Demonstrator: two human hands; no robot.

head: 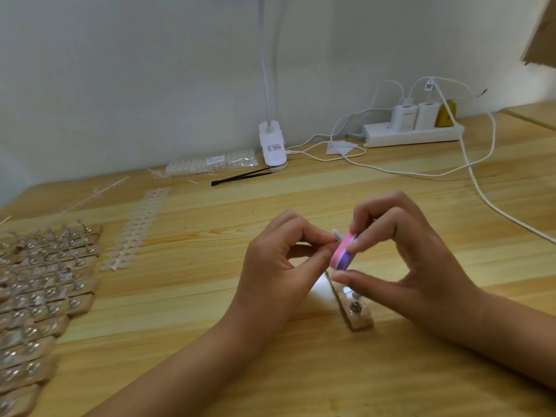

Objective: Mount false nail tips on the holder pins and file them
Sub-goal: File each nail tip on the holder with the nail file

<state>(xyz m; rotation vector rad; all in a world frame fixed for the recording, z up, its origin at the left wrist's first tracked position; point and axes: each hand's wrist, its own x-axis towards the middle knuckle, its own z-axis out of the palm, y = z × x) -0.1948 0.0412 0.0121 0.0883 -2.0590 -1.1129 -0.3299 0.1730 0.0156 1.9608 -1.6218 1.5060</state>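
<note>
My left hand [279,260] pinches a small white false nail tip [337,235] between thumb and fingers above the table. My right hand [415,260] grips a pink and purple filing block [343,251] by its ends, its face against the tip. Below both hands a wooden holder strip [356,311] with metal pins lies on the table, its far end hidden by my right thumb. At the far left lie several rows of wooden holder strips [39,284] with pins and mounted clear tips.
A strip of white nail tips [135,233] lies left of centre. Near the wall are a bag of tips [210,162], black tweezers [240,176], a white clip lamp [272,145], a power strip [412,133] and trailing white cables [481,191].
</note>
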